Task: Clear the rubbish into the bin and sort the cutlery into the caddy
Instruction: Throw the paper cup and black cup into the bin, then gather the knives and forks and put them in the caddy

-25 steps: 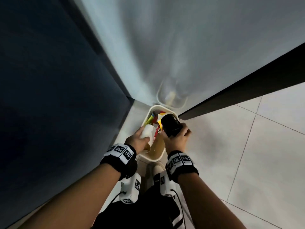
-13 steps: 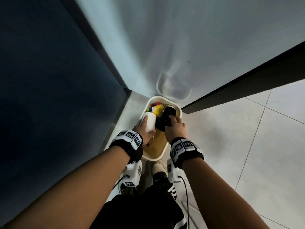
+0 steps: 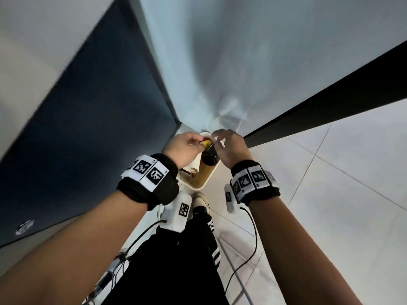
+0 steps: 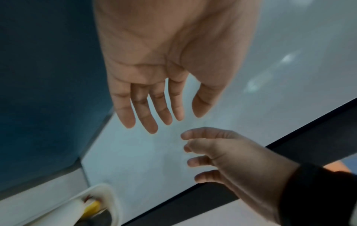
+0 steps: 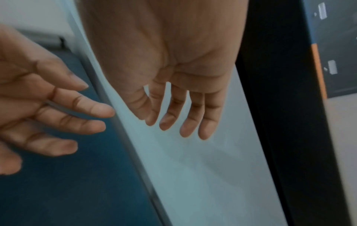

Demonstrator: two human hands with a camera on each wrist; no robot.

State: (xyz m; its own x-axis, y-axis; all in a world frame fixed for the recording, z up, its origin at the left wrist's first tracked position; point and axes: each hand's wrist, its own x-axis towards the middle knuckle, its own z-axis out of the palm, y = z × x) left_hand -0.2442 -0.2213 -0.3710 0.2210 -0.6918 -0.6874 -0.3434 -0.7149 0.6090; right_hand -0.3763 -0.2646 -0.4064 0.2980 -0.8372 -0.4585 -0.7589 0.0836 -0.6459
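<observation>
A small white bin (image 3: 206, 182) stands on the floor in the corner below my hands. Inside it lie a white paper cup (image 3: 195, 165), a black cup (image 3: 210, 155) and some yellow and red rubbish (image 3: 207, 142). My left hand (image 3: 187, 148) hovers over the bin's left side and my right hand (image 3: 229, 144) over its right side. Both wrist views show straight, spread fingers holding nothing: the left hand (image 4: 154, 110) and the right hand (image 5: 173, 116). The bin's rim (image 4: 111, 197) with the white cup shows at the bottom of the left wrist view.
A dark blue panel (image 3: 88, 128) rises at the left and a pale grey wall (image 3: 242, 62) behind the bin. A black skirting strip (image 3: 330, 93) runs along the tiled floor (image 3: 330, 172) at the right. My shoe (image 3: 199, 200) stands just before the bin.
Both hands have let go of the white cup and the black cup, which now lie in the bin. The hands have risen above it with fingers spread.
</observation>
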